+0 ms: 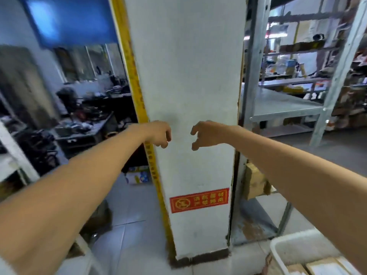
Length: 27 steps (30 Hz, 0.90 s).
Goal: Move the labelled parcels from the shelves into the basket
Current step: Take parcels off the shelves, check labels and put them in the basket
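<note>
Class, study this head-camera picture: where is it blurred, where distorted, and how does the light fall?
Head view: the left workbench clutter is smeared and dim; the white pillar is evenly lit, its yellow edge strip leaning from wide-angle distortion; the red sign is soft; both the left hand and right hand look fairly sharp.

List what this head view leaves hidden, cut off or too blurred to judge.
- Basket: cut off by the bottom-right corner and crossed by the right forearm; its parcels show only in part, labels unreadable.
- Far shelves: items too blurred and small to tell as labelled parcels.
- Red sign on the pillar: text too blurred to read.
- Left hand, right hand: curled and empty; contact with the pillar cannot be told.
</note>
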Tool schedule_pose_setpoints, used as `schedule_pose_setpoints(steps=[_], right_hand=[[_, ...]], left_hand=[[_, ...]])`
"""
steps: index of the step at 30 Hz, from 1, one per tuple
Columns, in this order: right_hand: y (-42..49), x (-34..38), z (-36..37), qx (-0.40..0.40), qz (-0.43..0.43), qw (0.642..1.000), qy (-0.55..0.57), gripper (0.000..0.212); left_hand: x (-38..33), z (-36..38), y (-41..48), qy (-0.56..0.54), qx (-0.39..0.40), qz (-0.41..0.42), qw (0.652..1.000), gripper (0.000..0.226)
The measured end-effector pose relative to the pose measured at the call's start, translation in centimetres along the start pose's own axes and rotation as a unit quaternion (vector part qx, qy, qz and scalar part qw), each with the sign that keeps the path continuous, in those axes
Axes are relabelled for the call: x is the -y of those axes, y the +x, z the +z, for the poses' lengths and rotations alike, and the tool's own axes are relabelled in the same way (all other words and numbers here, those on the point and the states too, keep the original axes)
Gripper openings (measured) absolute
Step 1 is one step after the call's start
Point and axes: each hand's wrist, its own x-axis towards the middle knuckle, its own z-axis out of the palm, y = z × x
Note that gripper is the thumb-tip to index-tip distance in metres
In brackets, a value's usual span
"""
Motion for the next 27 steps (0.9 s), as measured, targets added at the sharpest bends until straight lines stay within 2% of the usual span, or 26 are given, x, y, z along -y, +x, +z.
schedule_pose_setpoints(steps=[6, 14, 21, 27], right_hand=[[0.5, 12.8, 1.1, -0.008, -0.16, 0.987, 0.011, 0.056], [2.2, 27.9, 0.0, -0.001, -0.354, 0.935, 0.022, 0.064], [1.7, 38.2, -1.0, 0.012, -0.502, 0.864, 0.029, 0.063], [0.4, 41.5, -3.0, 0.015, -0.589, 0.805, 0.064, 0.059]], left_hand=[[10.9, -1.3, -12.2, -0.023, 0.012, -0.125, 0.992, 0.021], [18.3, -1.3, -26.7, -0.044, -0.042, -0.296, 0.953, 0.029], [18.5, -3.4, -36.6, -0.027, -0.102, -0.469, 0.877, 0.033], [16.6, -5.8, -39.8, -0.002, -0.131, -0.547, 0.827, 0.033]])
